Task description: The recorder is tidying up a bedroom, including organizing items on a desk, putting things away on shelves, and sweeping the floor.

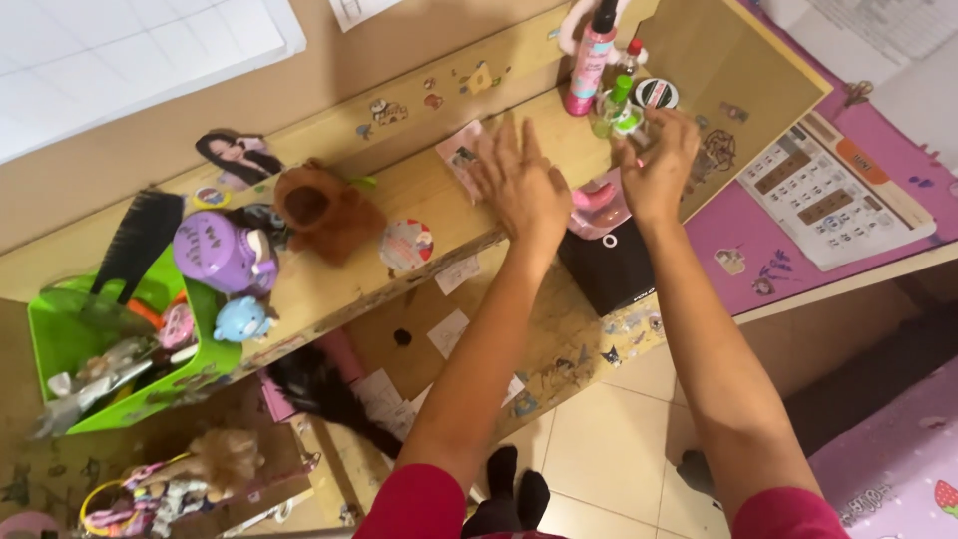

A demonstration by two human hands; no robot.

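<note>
My left hand (519,185) hovers with spread fingers over the wooden shelf top (329,289), just right of a small pink packet (461,152). My right hand (659,165) reaches toward the back of the shelf and its fingers close around a small clear bottle with a green cap (616,110). A tall pink spray bottle (589,62) and a round black-and-white tin (656,94) stand right beside it. A pink container (597,205) sits between my two wrists, partly hidden.
A brown plush toy (324,210), a purple cup (222,252), a round pink-and-white case (405,245) and a blue figurine (240,319) lie on the shelf's left. A green basket (75,344) of clutter holds a black comb (135,240). A calendar (833,195) hangs at right.
</note>
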